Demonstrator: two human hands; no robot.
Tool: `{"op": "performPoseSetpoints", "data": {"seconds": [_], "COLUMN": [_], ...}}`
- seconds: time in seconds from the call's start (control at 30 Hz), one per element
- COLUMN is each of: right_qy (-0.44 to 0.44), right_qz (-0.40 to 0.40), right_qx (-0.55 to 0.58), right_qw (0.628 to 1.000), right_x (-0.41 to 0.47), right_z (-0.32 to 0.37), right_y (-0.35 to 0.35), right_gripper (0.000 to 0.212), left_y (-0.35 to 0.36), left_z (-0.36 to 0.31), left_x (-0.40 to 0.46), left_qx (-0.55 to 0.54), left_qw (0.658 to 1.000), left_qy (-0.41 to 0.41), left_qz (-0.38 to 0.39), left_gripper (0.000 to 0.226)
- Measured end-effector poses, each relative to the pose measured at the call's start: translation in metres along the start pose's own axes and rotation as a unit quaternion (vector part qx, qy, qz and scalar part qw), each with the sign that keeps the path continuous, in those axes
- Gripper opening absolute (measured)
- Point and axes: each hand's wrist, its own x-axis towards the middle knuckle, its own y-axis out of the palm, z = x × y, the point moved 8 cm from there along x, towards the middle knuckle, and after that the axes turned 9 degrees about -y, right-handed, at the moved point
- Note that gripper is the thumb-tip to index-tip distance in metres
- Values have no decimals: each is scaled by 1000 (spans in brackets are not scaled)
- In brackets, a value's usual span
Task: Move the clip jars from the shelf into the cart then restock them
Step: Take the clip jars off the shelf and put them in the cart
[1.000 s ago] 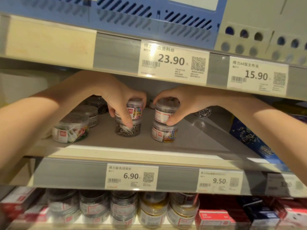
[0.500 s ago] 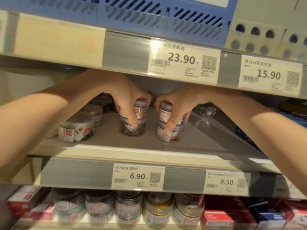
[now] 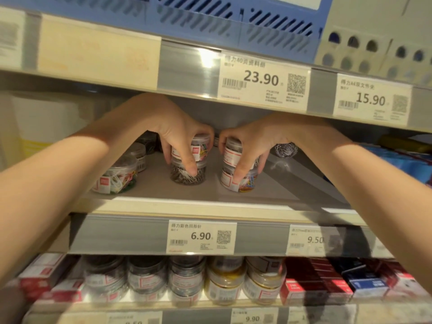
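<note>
Two stacks of two clear clip jars stand on the middle shelf (image 3: 163, 206). My left hand (image 3: 180, 134) grips the left stack (image 3: 197, 160), thumb reaching down onto the lower jar of dark clips. My right hand (image 3: 247, 141) grips the right stack (image 3: 230, 157), thumb on the lower jar of coloured clips (image 3: 247, 182). To the left stands a single jar of coloured clips (image 3: 114, 180), with more jars (image 3: 138, 153) behind it. A jar of silver clips (image 3: 285, 149) sits at the back right. No cart is in view.
The shelf above (image 3: 187, 71) hangs low over my hands, with price tags 23.90 and 15.90. Blue boxes (image 3: 406, 162) lie to the right. The shelf below holds several stacked jars (image 3: 187, 279) and red and dark boxes (image 3: 327, 286).
Both hands have closed further down around their stacks. The view has shifted slightly; the stacks stand in the same place on the shelf.
</note>
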Motion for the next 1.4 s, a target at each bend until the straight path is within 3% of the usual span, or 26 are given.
{"op": "performPoseSetpoints", "data": {"seconds": [0.13,0.3,0.47,0.7,0.87,1.0,1.07,1.2,1.4], "right_qy": [21,54,69,53,27,24,22,-9,6], "right_qz": [-5,-17,-88,-221,-277,-304,-309,-318,-334], "right_qx": [0,-9,-18,-73,-77,-190,-242,-325,-355], "right_qw": [1000,998,994,971,957,933,920,891,873], "right_x": [-12,-34,-51,-77,-100,-130,-145,-174,-215], "right_z": [7,9,18,28,35,41,46,61,71], "right_y": [5,9,4,9,13,9,9,18,24], "right_gripper": [57,55,51,54,47,45,48,49,49], "left_y": [0,4,8,6,9,15,19,26,32], "left_z": [-15,-12,-14,-20,-34,-48,-55,-76,-102], "left_x": [-14,-10,-19,-42,-60,-87,-103,-135,-171], "left_qx": [9,32,6,40,-37,-51,-3,101,92], "left_qw": [1000,998,999,989,973,960,953,915,883], "left_qy": [24,32,36,54,79,78,51,61,120], "left_qz": [-13,-36,-18,-134,-212,-264,-298,-387,-443], "left_gripper": [35,48,51,55,54,40,31,60,59]}}
